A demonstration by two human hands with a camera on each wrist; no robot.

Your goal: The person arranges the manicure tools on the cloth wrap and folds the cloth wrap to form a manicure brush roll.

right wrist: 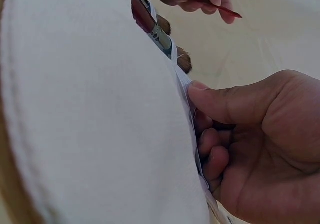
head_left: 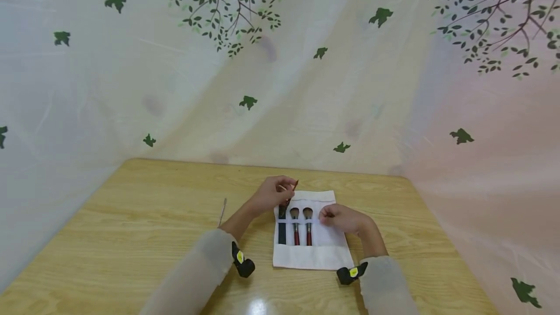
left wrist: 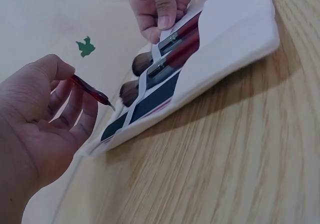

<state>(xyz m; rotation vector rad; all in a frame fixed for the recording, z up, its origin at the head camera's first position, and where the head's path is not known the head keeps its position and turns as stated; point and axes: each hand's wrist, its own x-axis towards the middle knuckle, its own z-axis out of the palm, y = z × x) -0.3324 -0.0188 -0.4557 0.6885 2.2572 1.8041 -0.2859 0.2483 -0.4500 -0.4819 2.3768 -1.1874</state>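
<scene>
While the left hand pinches a red tool over the far left of the white pouch, the right hand pinches its band at right

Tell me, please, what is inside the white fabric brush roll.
Two red-handled makeup brushes and a long dark item sit under the elastic band; the front pocket hides their lower ends from view.

Wrist views dim; glare on table
</scene>
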